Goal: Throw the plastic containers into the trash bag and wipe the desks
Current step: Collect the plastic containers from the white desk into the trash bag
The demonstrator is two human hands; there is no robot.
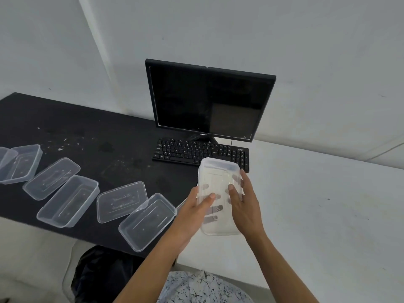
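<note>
Both hands hold one clear plastic container [217, 178] above the seam between the black desk [87, 125] and the white desk [317, 193]. My left hand [194, 209] grips its left side and my right hand [244, 204] grips its right side, fingers showing through the plastic. Several more clear containers lie on the black desk: one near the front edge [146, 221], a flat lid [121, 201], a deep one [67, 201], another lid [51, 178], and one at the far left [20, 164]. A black trash bag [105, 274] sits on the floor below the desk edge.
A black monitor [207, 99] and a black keyboard [200, 153] stand behind the held container. White crumbs and dark stains [65, 143] mark the black desk. Plain white walls close the back.
</note>
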